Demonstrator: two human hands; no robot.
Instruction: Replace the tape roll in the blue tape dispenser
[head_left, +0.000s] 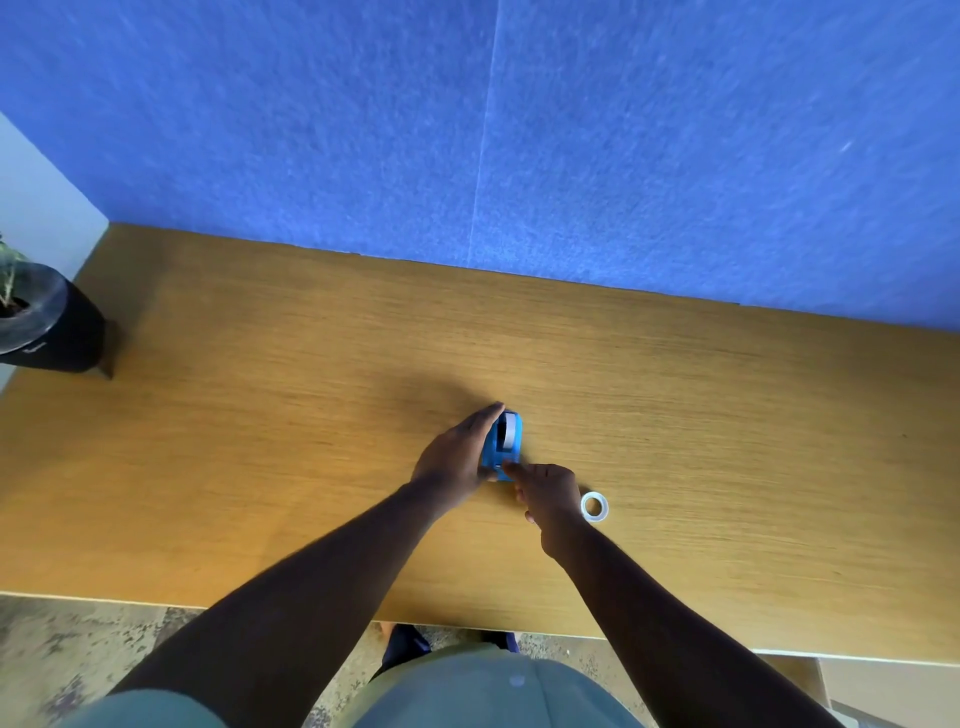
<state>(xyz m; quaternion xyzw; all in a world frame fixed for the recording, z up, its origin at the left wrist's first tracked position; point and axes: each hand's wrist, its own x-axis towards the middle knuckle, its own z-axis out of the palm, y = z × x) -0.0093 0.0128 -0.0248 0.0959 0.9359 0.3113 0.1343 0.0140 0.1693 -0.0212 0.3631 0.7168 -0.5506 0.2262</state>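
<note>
The blue tape dispenser (503, 446) stands on the wooden table (260, 415) near its middle, with a pale tape roll seated in its top. My left hand (457, 457) wraps the dispenser's left side, fingers stretched along it. My right hand (548, 493) sits just right of and below the dispenser, its forefinger touching the near end where the cutter is; the other fingers are curled. A separate clear tape roll (594, 507) lies flat on the table right beside my right hand, untouched.
A black plant pot (49, 322) stands at the table's far left corner. A blue felt wall panel (519, 130) rises along the back edge. The table's front edge runs just above my lap.
</note>
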